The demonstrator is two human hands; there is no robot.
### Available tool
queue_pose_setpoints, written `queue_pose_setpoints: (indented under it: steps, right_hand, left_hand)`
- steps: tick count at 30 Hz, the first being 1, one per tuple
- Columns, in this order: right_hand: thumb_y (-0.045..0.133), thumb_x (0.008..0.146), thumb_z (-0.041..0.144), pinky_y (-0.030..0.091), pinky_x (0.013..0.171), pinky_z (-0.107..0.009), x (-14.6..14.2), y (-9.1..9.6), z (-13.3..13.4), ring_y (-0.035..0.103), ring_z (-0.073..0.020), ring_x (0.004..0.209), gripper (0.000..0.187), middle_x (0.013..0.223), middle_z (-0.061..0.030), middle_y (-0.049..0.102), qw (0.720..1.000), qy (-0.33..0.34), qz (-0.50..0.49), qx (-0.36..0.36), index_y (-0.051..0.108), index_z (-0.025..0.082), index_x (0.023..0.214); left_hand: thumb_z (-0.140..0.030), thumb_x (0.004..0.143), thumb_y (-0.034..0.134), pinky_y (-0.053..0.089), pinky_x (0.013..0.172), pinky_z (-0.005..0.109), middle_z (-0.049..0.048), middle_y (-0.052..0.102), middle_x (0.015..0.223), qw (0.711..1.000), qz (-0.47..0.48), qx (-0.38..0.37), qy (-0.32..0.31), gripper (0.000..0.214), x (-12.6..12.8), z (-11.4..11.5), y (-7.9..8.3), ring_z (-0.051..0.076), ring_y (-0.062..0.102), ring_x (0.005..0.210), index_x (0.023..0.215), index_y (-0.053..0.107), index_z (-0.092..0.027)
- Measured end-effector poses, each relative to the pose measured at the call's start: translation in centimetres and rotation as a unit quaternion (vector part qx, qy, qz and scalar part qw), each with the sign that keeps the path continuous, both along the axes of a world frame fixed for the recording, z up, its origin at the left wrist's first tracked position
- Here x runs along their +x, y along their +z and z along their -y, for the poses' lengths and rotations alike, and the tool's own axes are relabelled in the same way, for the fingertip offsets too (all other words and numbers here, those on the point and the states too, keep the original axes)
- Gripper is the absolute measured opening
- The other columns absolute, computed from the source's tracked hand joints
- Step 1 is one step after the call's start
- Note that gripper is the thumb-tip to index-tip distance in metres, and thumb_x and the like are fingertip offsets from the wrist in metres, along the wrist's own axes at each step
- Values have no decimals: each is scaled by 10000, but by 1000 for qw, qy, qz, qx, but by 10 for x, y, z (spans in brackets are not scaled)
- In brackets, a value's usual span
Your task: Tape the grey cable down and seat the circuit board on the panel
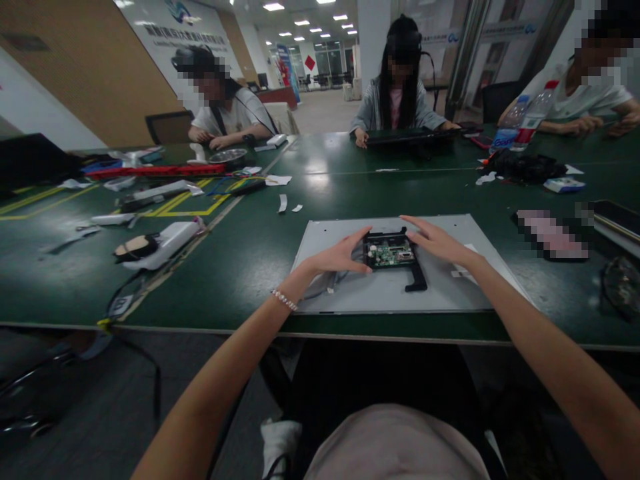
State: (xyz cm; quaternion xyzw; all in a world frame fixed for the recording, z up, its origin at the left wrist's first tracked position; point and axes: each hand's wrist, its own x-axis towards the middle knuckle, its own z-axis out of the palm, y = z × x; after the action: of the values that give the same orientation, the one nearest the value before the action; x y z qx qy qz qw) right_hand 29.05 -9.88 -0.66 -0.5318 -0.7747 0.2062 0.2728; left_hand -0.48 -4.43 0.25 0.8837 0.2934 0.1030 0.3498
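A light grey flat panel [360, 299] lies on the green table in front of me. Upon its middle is a green circuit board [391, 253] in a black bracket [418, 277], whose one leg reaches toward me. My left hand [343, 255] is at the left side of the board, open, thumb and fingers apart around that edge. On the other side, my right hand [437, 241] is open with fingers stretched out at the bracket's upper right corner. Whether either hand presses on the bracket, I cannot tell. A thin grey cable [320, 288] lies below my left hand.
A pink phone [553, 233] lies to the right, with plastic bottles [533, 120] behind it. Left of the panel are a white device with a black strap [160, 243], paper scraps [283, 203] and a red strip [160, 171]. Several people sit across the table.
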Motion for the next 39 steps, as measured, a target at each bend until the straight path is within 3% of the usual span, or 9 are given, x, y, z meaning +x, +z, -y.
queue_pose_setpoints:
  steps: [4,8,11,15,20,25,31,35,39]
  right_hand:
    - [547,873,568,322,1162,-502,-9,1,6,374,-279,1417,747,1560,-42,388,998,64,6,-11,311,308,1532]
    - [606,831,584,302,1173,-494,-8,-3,8,371,-286,1416,781,1549,-58,395,997,76,14,17,354,294,1511]
    - [599,836,590,287,1174,-523,-7,-5,9,345,-299,1431,786,1566,-55,367,997,76,15,8,328,314,1520]
    - [587,846,597,270,1183,-510,-7,-8,8,311,-286,1451,796,1599,-52,306,997,76,19,-7,288,330,1533]
    - [581,849,599,272,1184,-504,-8,-9,6,304,-286,1454,796,1598,-48,307,997,73,24,-7,275,338,1536]
    - [574,860,580,283,1180,-515,-10,-7,7,312,-286,1451,788,1592,-43,317,997,75,28,-5,254,350,1542]
    - [573,867,585,291,1177,-527,-11,-8,6,303,-298,1454,778,1605,-44,289,997,78,24,-16,255,361,1540]
    - [574,871,589,282,1185,-526,-10,-10,5,291,-298,1459,783,1618,-39,250,996,78,25,-31,235,371,1543]
    - [568,878,591,256,1198,-524,-11,-9,5,258,-290,1472,797,1623,-37,229,996,82,18,-36,197,374,1549]
  left_hand:
    - [-543,684,739,131,1225,486,146,157,1631,1000,-14,1,-9,1169,1,-2,0,330,184,1489,1587,82,-194]
    - [-562,710,707,198,1210,455,108,190,1630,1000,-28,-3,-15,1106,-7,-17,14,319,223,1480,1582,116,-225]
    - [-515,792,614,245,1189,413,82,302,1595,992,-53,79,87,879,-33,-49,24,292,306,1447,1544,258,-230]
    - [-330,828,531,300,1145,360,171,498,1440,923,-126,237,277,618,-88,-106,26,280,447,1339,1387,480,-71]
    - [-221,812,545,354,1089,347,178,552,1377,876,-200,280,338,558,-143,-151,18,273,511,1253,1342,517,-51]
    - [-160,801,496,426,977,352,143,651,1256,851,-272,251,373,478,-157,-161,15,271,583,1128,1261,616,-110]
    - [-189,855,416,450,925,345,117,704,1168,839,-235,272,408,426,-154,-160,16,266,625,1054,1169,698,-137]
    - [-196,863,399,442,945,340,107,699,1191,842,-215,295,397,454,-150,-161,16,252,630,1058,1218,677,-143]
    - [-194,802,470,436,969,350,102,689,1215,860,-265,286,329,475,-147,-166,16,272,623,1105,1233,669,-174]
